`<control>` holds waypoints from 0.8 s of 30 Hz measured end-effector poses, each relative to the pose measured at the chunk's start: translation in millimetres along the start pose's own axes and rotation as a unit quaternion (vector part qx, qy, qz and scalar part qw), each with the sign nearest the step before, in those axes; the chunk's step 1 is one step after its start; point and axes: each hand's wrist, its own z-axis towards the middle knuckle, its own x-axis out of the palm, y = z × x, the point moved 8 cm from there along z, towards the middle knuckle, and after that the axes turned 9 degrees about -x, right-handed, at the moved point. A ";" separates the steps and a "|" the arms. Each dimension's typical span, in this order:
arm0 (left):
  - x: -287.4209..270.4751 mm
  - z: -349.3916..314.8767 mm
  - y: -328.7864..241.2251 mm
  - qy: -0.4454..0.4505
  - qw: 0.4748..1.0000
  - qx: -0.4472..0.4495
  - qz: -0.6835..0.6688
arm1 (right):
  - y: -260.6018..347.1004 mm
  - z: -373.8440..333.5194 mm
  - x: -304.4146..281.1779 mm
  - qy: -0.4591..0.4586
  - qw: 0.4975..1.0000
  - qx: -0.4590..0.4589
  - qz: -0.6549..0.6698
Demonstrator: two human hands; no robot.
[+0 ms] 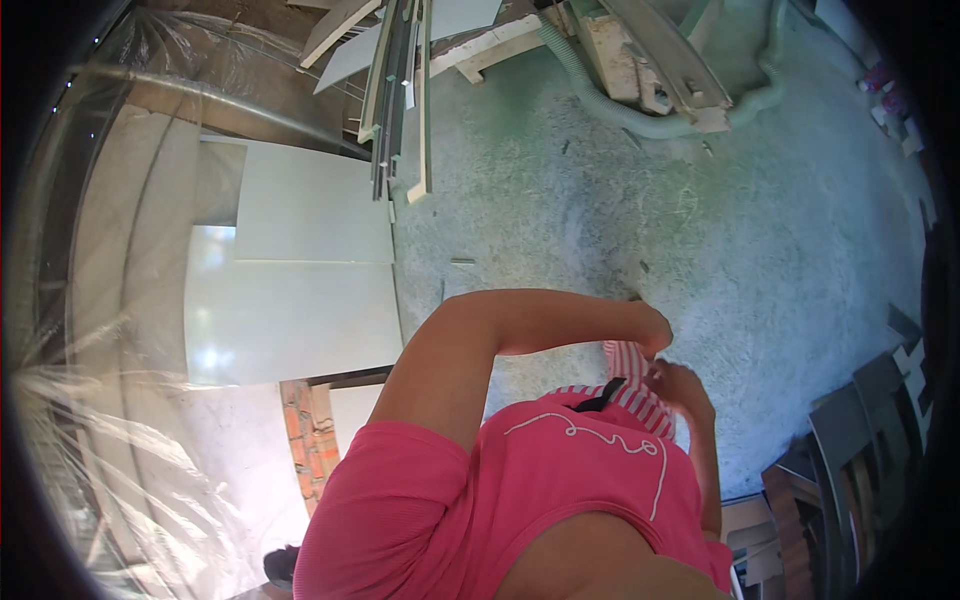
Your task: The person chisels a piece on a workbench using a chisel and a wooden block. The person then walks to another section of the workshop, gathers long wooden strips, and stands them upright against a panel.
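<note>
A red-and-white striped cloth (628, 362) is bunched at the front of my waist, below my pink shirt. My left arm reaches across my body, and my left hand (653, 328) is closed at the cloth's upper end, its fingertips mostly hidden. Close beside it, my right hand (682, 388) has its fingers curled against the cloth's right side. A short black strap (602, 396) lies across the stripes near the shirt's hem.
Large white panels (300, 290) lie at the left, near clear plastic sheeting (150, 450). Long strips (400, 100) jut out at the top, next to a ribbed hose (655, 125) on the concrete floor (560, 210). Board offcuts (850, 440) stand at lower right.
</note>
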 end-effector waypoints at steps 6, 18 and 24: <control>-38.0 -93.5 134.1 -0.092 0.968 -0.132 -0.195 | 87.6 133.6 -74.9 -0.025 0.978 -0.168 -0.124; 32.9 -442.6 373.1 -0.506 0.574 -0.373 -0.524 | 204.4 307.2 -72.0 0.052 0.946 -0.273 -0.168; 152.0 -573.2 519.7 -0.604 0.451 -0.426 -0.501 | 296.4 393.7 -3.8 0.108 0.976 -0.187 -0.016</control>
